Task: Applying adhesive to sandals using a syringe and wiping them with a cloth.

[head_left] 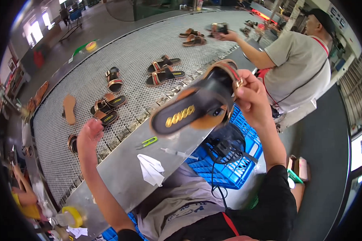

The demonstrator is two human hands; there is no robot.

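Sandal (197, 106), black-soled with a tan strap, raised over the worktop's (120, 168) near edge, pinched at its strap end by right hand (249, 98). Left hand (90, 134) spread, fingers loose, at the mesh conveyor's (88, 52) near edge, just beside a sandal pair (106, 109). Green thread snips (147, 141), white cloth (151, 169) near worktop's middle.

The right hand (249, 96) held a black sandal (197, 106) up by its strap end, sole tilted toward the camera. The left hand (90, 132) reached out over the mesh conveyor (124, 48), just short of a pair of brown-and-black sandals (106, 108). Near that forearm, on the tabletop (120, 168), lay green snips (147, 141) and a folded white paper (151, 168).
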